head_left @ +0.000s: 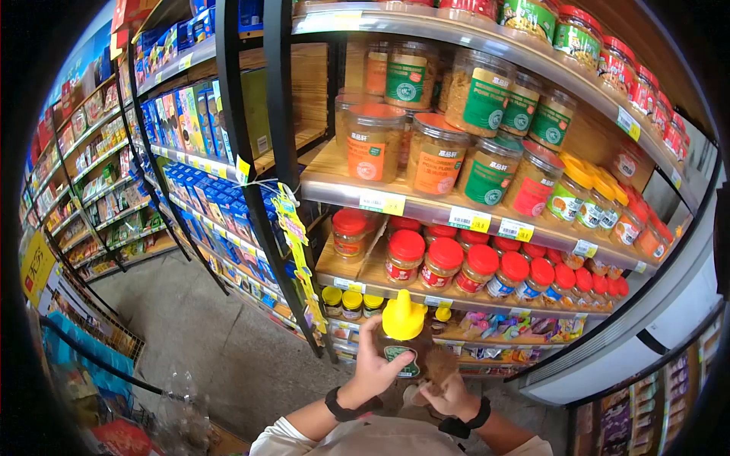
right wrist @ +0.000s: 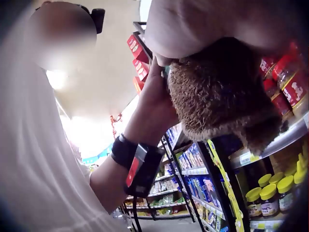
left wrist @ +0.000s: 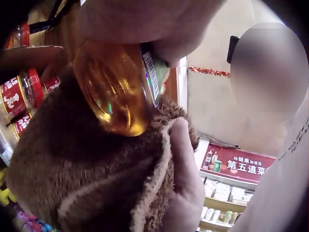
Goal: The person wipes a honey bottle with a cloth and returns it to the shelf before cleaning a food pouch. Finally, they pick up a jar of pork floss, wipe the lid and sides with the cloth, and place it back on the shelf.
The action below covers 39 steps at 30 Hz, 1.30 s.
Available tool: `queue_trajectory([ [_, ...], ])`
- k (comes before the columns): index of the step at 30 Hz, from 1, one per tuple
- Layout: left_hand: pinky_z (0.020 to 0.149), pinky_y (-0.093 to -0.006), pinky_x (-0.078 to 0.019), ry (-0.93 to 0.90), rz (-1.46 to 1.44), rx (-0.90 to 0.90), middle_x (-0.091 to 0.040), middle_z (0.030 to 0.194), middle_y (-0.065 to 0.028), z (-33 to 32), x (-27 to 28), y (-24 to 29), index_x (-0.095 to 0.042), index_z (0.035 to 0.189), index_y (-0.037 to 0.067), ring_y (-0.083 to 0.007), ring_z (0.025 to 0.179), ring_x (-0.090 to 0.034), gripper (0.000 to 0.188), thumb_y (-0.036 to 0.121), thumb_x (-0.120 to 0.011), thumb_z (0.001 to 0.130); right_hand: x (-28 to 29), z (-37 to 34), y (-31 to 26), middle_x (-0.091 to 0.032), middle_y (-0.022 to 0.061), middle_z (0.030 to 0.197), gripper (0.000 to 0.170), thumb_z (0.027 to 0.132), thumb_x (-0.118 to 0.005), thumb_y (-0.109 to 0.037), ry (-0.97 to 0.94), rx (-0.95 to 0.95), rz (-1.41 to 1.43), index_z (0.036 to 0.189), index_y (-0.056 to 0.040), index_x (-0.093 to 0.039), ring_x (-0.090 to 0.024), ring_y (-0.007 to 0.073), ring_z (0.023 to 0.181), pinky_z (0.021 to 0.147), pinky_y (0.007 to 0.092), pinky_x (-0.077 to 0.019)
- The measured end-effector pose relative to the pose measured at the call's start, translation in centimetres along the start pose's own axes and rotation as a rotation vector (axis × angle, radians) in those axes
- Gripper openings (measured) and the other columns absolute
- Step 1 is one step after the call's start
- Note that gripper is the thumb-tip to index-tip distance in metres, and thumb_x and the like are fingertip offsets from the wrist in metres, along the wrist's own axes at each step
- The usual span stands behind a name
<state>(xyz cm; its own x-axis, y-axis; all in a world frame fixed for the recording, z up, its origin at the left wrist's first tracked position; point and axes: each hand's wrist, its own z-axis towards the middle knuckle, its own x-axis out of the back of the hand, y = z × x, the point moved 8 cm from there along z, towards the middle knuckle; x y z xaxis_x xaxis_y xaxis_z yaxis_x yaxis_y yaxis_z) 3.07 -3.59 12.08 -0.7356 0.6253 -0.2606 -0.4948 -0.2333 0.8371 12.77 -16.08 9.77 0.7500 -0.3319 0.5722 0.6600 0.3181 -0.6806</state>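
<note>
Left hand [left wrist: 147,26] closest to me, curled round the bottle [head_left: 403,327] — steadying it, I judge, for the brown cloth [head_left: 441,363] the right hand [head_left: 450,397] pinches

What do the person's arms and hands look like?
The left hand and right hand are ungloved. Each has a black wrist strap; the left one carries a black box with a red patch. Pale sleeves reach only partway down.
</note>
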Motion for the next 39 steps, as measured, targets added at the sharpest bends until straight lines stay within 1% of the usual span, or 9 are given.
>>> queue_trajectory([
  [4,0.097,-0.0346,-0.0369,-0.094,0.006,-0.035,-0.045,0.122,-0.0127,-0.4,-0.9,0.3,-0.031,0.129,0.0,-0.0199,0.115,-0.044,0.076,0.019,-0.079,0.073,0.8,-2.2,3.5,-0.039,0.0135,0.135,0.063,0.089,-0.058,-0.019,0.191,-0.348,0.561,0.139,0.0007,-0.025,-0.041,0.0256,0.123,0.104,0.0387,-0.0311],
  [9,0.089,-0.0345,-0.0477,-0.316,0.232,-0.075,-0.048,0.123,-0.0147,-1.5,-3.7,0.1,-0.034,0.128,0.001,-0.0209,0.11,-0.053,0.078,0.016,-0.083,0.069,1.2,-1.9,2.2,-0.038,0.014,0.136,0.065,0.091,-0.055,-0.028,0.147,-0.167,0.575,0.139,0.0008,-0.022,-0.039,0.025,0.123,0.105,0.0386,-0.0285],
  [13,0.088,-0.0337,-0.0484,-0.226,0.178,-0.068,-0.049,0.121,-0.0155,-1.4,-3.4,0.2,-0.034,0.128,0.001,-0.0221,0.11,-0.054,0.078,0.018,-0.083,0.069,1.3,-0.7,0.5,-0.034,0.0172,0.14,0.069,0.088,-0.058,-0.036,0.266,-0.172,0.433,0.137,0.0032,-0.028,-0.032,0.0303,0.13,0.109,0.0419,-0.0196],
  [19,0.1,-0.0351,-0.0344,-0.073,0.154,-0.051,-0.043,0.121,-0.0128,-0.6,-2.0,0.5,-0.032,0.127,-0.001,-0.0206,0.114,-0.044,0.075,0.019,-0.08,0.072,0.2,0.3,-0.7,-0.029,0.0239,0.143,0.068,0.085,-0.059,-0.037,0.081,-0.104,0.032,0.137,0.0003,-0.034,-0.021,0.039,0.136,0.111,0.0474,-0.012],
  [21,0.099,-0.0349,-0.0353,0.008,0.041,-0.049,-0.043,0.121,-0.0122,-0.3,-1.2,0.6,-0.031,0.127,-0.001,-0.0206,0.113,-0.045,0.075,0.018,-0.079,0.073,0.2,0.3,0.0,-0.031,0.0244,0.141,0.063,0.086,-0.058,-0.036,0.003,-0.098,0.053,0.135,-0.0004,-0.038,-0.023,0.0401,0.135,0.11,0.0469,-0.0138],
  [27,0.091,-0.034,-0.0438,-0.234,0.249,-0.011,-0.047,0.122,-0.0151,-1.2,-3.0,-0.8,-0.034,0.127,0.0,-0.0218,0.112,-0.05,0.078,0.021,-0.083,0.069,3.2,1.3,-0.3,-0.034,0.0213,0.139,0.064,0.088,-0.057,-0.03,0.278,-0.082,0.285,0.135,0.004,-0.032,-0.031,0.0369,0.13,0.108,0.0446,-0.021],
  [31,0.09,-0.0342,-0.0448,-0.181,0.193,-0.018,-0.047,0.122,-0.0162,-0.9,-3.4,-0.3,-0.035,0.126,0.0,-0.0227,0.11,-0.051,0.078,0.022,-0.083,0.068,2.8,1.5,-0.9,-0.034,0.0204,0.139,0.068,0.088,-0.057,-0.03,0.391,-0.083,0.441,0.137,0.0051,-0.026,-0.031,0.0334,0.131,0.108,0.044,-0.0204],
  [36,0.1,-0.0362,-0.0346,-0.079,0.047,-0.026,-0.043,0.122,-0.012,-0.6,-2.5,-0.7,-0.031,0.128,-0.001,-0.0212,0.115,-0.044,0.082,0.019,-0.083,0.069,1.3,0.9,-0.1,-0.042,0.0208,0.133,0.058,0.084,-0.061,-0.026,0.199,-0.058,0.063,0.129,0.0029,-0.04,-0.035,0.0382,0.128,0.107,0.0465,-0.0213],
  [39,0.099,-0.0343,-0.035,0.01,-0.019,-0.039,-0.041,0.123,-0.0109,0.2,-1.7,0.2,-0.027,0.129,0.0,-0.0195,0.115,-0.044,0.083,0.019,-0.082,0.07,0.4,0.4,1.9,-0.049,0.02,0.126,0.055,0.082,-0.065,-0.024,0.085,-0.198,0.072,0.127,0.0009,-0.044,-0.046,0.0373,0.117,0.101,0.0429,-0.0333],
])
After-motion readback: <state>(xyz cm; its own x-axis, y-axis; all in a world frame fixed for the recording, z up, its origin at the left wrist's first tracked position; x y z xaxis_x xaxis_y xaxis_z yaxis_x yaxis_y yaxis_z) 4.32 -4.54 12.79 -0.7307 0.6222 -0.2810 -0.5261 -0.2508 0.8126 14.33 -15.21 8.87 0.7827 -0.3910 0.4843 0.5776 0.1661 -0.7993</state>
